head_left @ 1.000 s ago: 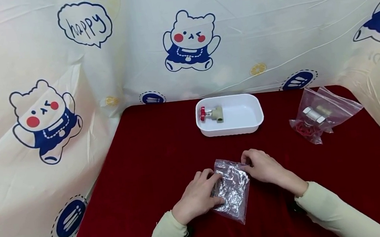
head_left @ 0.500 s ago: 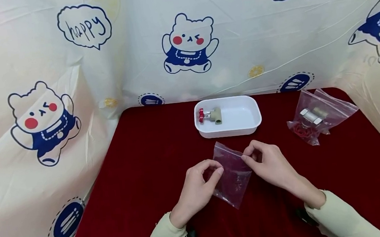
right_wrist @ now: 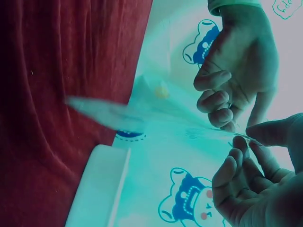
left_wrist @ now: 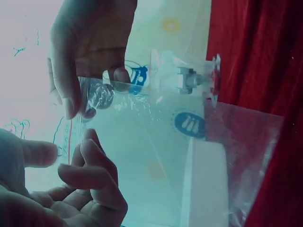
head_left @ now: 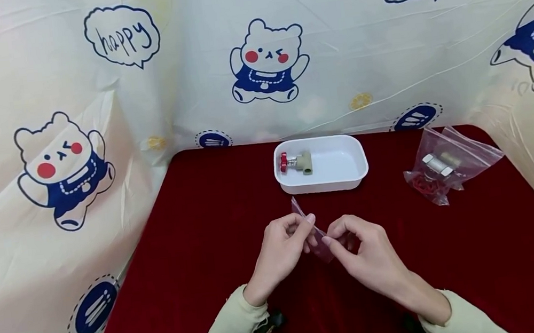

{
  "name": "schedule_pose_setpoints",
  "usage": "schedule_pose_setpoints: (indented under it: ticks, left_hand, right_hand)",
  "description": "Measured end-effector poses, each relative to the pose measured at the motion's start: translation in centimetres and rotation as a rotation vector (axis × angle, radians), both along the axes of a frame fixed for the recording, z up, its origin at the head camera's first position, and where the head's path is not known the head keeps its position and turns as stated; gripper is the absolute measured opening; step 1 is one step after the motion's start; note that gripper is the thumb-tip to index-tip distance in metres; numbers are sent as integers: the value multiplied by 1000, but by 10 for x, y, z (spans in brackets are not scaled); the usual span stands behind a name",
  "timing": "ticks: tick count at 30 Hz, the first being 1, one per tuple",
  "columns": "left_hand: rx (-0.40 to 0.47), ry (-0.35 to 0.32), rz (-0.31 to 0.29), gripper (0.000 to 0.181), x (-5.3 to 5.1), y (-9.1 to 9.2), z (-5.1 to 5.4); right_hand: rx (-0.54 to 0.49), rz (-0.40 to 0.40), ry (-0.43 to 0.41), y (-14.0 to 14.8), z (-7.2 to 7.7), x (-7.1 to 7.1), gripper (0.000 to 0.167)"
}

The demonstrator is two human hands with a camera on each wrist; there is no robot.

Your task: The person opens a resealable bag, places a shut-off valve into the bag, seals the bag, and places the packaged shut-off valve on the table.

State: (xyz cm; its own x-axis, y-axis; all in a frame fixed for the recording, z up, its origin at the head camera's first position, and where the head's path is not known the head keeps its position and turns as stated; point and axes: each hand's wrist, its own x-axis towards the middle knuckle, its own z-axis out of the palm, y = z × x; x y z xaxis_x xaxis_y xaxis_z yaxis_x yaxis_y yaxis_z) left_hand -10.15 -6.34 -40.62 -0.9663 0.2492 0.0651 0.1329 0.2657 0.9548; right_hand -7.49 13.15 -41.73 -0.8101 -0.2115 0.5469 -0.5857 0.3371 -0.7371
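At the middle of the desk (head_left: 196, 237), which is covered in dark red cloth, a clear plastic zip bag (head_left: 322, 254) is held between two bare hands. The left hand (head_left: 280, 251) pinches the bag's edge between thumb and fingers; the right hand (head_left: 374, 255) pinches the same edge just beside it. The head view shows the bag narrow, nearly edge-on, while the left wrist view looks through its transparent sheet and shows a red line along the pinched edge. In the right wrist view the bag's far end is blurred. Beyond the hands stands a white tray (head_left: 322, 187); in its left part lies a green valve fitting (head_left: 306, 163) with a red handle (head_left: 284, 162) pointing left. Near the desk's far right corner lies a second clear bag (head_left: 475, 154), containing a metallic fitting (head_left: 438, 165) and red rings (head_left: 425, 185).
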Motion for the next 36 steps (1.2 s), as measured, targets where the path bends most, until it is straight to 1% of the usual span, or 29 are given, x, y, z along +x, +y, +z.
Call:
schedule_pose_setpoints:
  ticks: [5, 8, 10, 14, 17, 20, 24, 30, 36]
  left_hand:
    - [-46, -16, -7, 24, 0, -1, -3]
    - [-56, -9, 3, 20, 1, -1, -3]
    - [-46, 2, -2, 21, 1, -1, -3]
    - [-5, 22, -22, 22, 2, 0, -3]
    - [36, 13, -42, 21, 2, 1, -2]
    - [68, -2, -73, 21, 2, 1, -3]
    - [79, -21, -120, 21, 0, -2, -4]
    - [46, -40, -161, 18, -1, -6, -5]
    - [-25, -48, -172, 17, 0, -7, -7]
  right_hand:
    - [-3, 24, -34, -1, -6, 1, 35]
    - [2, 53, -79, 0, -8, 0, 31]
    - [9, 55, -130, 1, -7, -1, 26]
    - [39, 35, -239, 4, -3, -7, 14]
    - [45, 50, -306, 4, 0, -10, 7]
    - [40, 73, -343, 4, 2, -12, 5]
    - [47, 71, -355, 3, 3, -12, 5]
    - [38, 66, -406, 5, 2, -13, 9]
    - [64, 64, -464, 6, 2, -13, 13]
